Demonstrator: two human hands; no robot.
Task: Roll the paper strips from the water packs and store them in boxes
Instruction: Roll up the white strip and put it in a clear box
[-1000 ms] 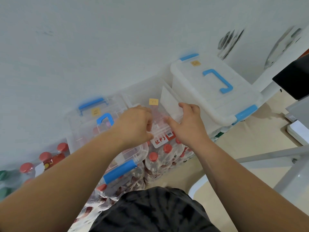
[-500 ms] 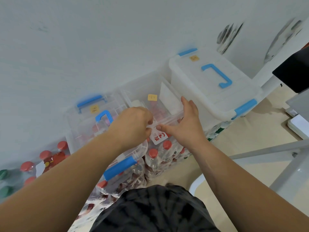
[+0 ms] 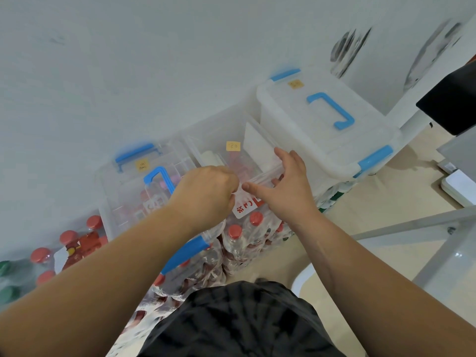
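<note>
My left hand is curled over the open box — I can't tell what it holds. My right hand rests spread on the rim. One white roll lies inside — I think more water packs wait.

My left grip is curled at the near rim of the open clear box; my right grip lies straight-fingered on that rim. A white paper sheet leans inside. The box sits on red-capped water packs.
</note>
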